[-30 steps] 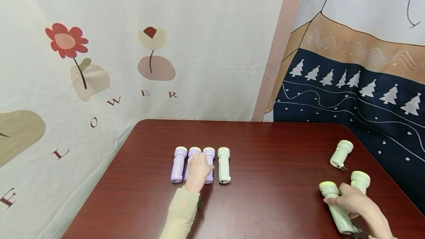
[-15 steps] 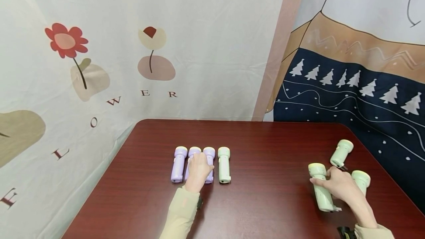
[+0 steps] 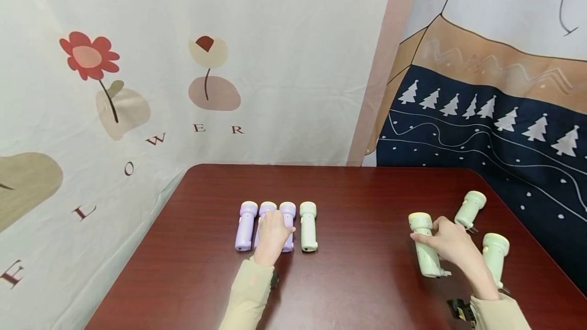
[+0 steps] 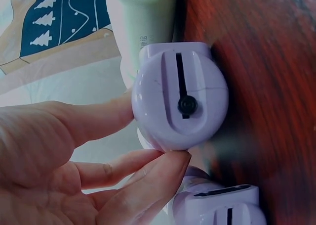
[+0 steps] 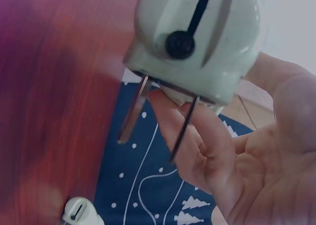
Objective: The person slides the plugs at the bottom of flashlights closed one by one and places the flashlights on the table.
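In the head view my left hand (image 3: pixel 271 238) lies over the middle of a short row of flashlights. Its thumb and fingers hold the rightmost purple flashlight (image 3: pixel 287 210), whose slotted tail end faces the left wrist camera. Two other purple flashlights, one of them the leftmost flashlight (image 3: pixel 246 227), lie to its left, and a green flashlight (image 3: pixel 309 228) lies to its right. My right hand (image 3: pixel 454 246) grips another green flashlight (image 3: pixel 425 251) over the right part of the table. Two metal plug prongs (image 5: pixel 134 109) stick out of its tail end.
Farther right on the brown table (image 3: pixel 357 279) lie two more green flashlights, one at the back (image 3: pixel 470 209) and one nearer (image 3: pixel 495 256) beside my right forearm. Printed curtains (image 3: pixel 298 65) hang behind the table and along its right side.
My right hand has carried its green flashlight left and toward the back of the table, away from the two other green ones. The left hand stays in place on the purple flashlight.
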Available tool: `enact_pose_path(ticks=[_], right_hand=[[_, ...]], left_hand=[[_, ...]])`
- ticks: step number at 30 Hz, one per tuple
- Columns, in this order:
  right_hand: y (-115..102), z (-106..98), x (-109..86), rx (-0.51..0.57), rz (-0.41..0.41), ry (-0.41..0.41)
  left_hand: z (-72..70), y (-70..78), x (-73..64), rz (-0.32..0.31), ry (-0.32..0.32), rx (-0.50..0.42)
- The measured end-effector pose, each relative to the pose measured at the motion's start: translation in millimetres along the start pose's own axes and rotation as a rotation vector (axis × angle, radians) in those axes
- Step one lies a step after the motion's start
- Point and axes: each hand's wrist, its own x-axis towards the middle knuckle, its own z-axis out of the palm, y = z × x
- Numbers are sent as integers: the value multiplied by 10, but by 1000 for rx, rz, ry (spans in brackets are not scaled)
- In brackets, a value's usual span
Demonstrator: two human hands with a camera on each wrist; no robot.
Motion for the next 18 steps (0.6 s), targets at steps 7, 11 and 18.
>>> enact_pose_path(ticks=[7,11,18], right_hand=[[-141,23,36,12,-23,21],[-226,33,60,65,-15,16],[-359,113,115,139,4,35]], left_hand=[[-9,9,-13,-43,14,-36],[-37,21,-7,-106,-31,-64],[-42,50,0,-36,35,-37]])
